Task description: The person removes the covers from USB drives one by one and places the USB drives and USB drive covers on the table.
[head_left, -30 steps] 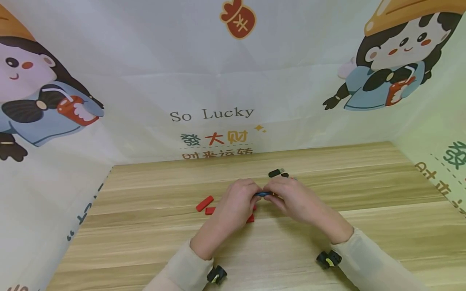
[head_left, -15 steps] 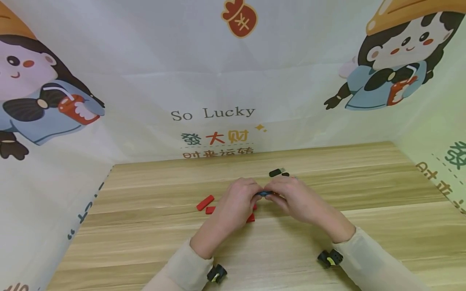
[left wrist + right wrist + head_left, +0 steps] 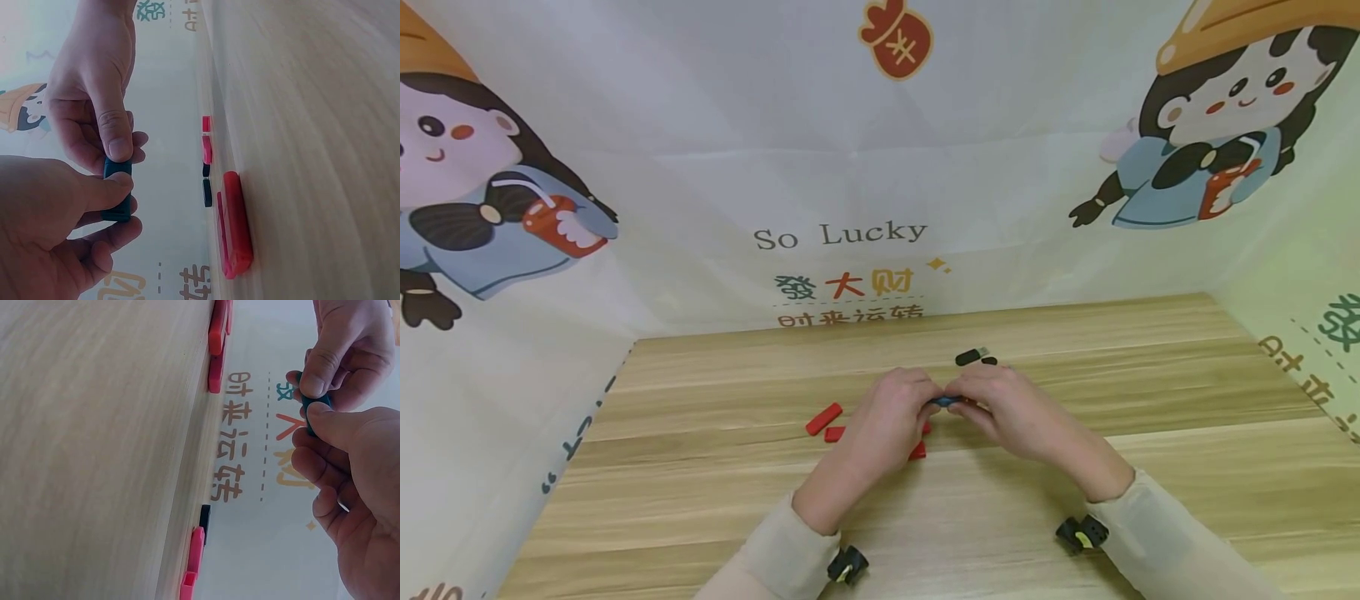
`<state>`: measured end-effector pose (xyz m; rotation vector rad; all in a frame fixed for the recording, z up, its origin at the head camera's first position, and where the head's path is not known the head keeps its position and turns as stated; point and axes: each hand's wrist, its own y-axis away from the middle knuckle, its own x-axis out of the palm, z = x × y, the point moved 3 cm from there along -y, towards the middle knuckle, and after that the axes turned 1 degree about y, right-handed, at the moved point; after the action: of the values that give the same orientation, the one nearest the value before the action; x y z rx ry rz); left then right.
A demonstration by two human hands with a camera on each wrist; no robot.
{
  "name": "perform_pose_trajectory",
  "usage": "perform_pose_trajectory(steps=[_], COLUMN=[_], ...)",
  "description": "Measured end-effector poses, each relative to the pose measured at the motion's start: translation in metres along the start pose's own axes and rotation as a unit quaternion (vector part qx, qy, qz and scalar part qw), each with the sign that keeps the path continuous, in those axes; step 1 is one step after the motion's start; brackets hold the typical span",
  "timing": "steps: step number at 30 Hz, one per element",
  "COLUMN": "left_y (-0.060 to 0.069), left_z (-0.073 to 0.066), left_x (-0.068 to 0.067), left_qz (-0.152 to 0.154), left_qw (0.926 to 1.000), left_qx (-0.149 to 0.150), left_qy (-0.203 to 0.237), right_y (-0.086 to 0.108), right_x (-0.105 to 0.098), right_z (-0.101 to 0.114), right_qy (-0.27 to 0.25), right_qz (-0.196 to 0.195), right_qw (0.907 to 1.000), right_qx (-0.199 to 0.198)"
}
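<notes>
Both hands meet above the table around a small blue USB stick (image 3: 946, 402). My left hand (image 3: 889, 421) pinches one end between thumb and fingers, and my right hand (image 3: 1015, 412) pinches the other end. In the left wrist view the thumbs lie on the flat side of the blue stick (image 3: 117, 167), close to each other. Fingers cover much of it, so I cannot tell where its cap meets the body. Beyond the right hand lies a black USB stick (image 3: 967, 357) with its metal plug bare, beside a small black cap (image 3: 989, 362).
Red pieces lie on the wooden table (image 3: 700, 467) around my left hand: one slanted red piece (image 3: 823, 419), another red piece (image 3: 834, 434), and more partly hidden under the hand. In the right wrist view, red pieces (image 3: 195, 550) lie near a black piece (image 3: 205, 519). A printed cloth (image 3: 850, 167) hangs behind.
Both hands keep hold of the blue USB stick in almost the same place. The whole head view shifts very slightly; the pieces on the table stay put.
</notes>
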<state>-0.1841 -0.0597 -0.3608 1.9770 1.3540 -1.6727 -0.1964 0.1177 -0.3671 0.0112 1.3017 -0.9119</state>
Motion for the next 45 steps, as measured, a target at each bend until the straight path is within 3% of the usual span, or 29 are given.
perform_pose_trajectory(steps=[15,45], left_y=[-0.0004,0.0001], left_z=[-0.0006,-0.002], left_x=[0.0004,-0.0016], left_qz=[0.003,-0.009], left_qw=[1.0,0.9991], left_qx=[0.001,-0.04], left_qy=[-0.004,0.009], right_y=[0.0008,-0.003], right_x=[-0.001,-0.0034], right_z=[-0.0011,-0.0007], right_qy=[0.007,0.008], right_qz=[0.0,0.012], right_qw=[1.0,0.9992], right_qx=[-0.007,0.037])
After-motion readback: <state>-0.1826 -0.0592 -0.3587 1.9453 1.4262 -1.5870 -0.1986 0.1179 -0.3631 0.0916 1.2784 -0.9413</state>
